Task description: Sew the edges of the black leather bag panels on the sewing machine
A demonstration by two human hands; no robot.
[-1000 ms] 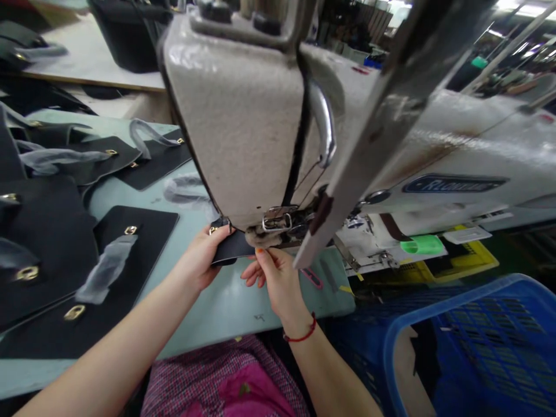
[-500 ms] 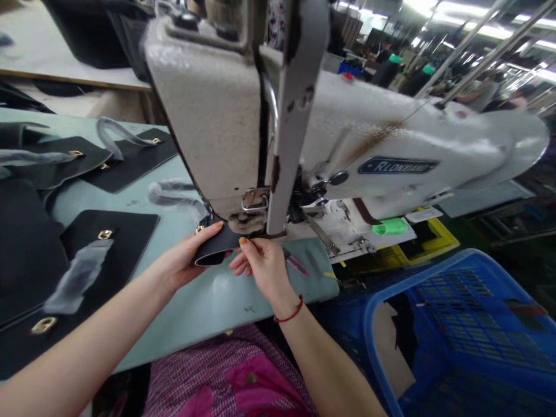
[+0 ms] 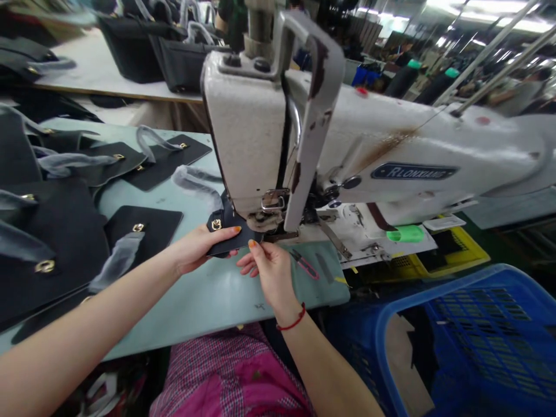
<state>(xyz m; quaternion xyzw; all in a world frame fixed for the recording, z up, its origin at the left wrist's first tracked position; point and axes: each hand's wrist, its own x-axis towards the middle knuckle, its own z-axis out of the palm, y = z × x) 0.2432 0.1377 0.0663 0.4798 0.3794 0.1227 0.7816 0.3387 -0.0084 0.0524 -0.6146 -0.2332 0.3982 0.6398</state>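
A black leather-like panel (image 3: 232, 236) lies under the head of a white sewing machine (image 3: 245, 127). My left hand (image 3: 195, 249) grips the panel's left side, thumb on top and fingers beneath. Beside that thumb sits a gold metal fitting (image 3: 216, 224), and a plastic-wrapped strap (image 3: 197, 180) runs behind it. My right hand (image 3: 274, 275) is closed at the panel's near right corner, its thumb tip at the edge and the other fingers curled below. The machine's lower parts hide the panel's far right part and the stitching point.
Pink-handled thread snips (image 3: 307, 266) lie right of my right hand on the pale green tabletop (image 3: 195, 307). More black panels (image 3: 147, 223) with wrapped straps cover the left side. A blue basket (image 3: 382, 324) stands at lower right. Black bags (image 3: 182, 63) stand on a table behind.
The panel's near edge, curled up before, now lies flatter. My left thumb rests further onto it. The view has shifted, so the machine appears lower and further right.
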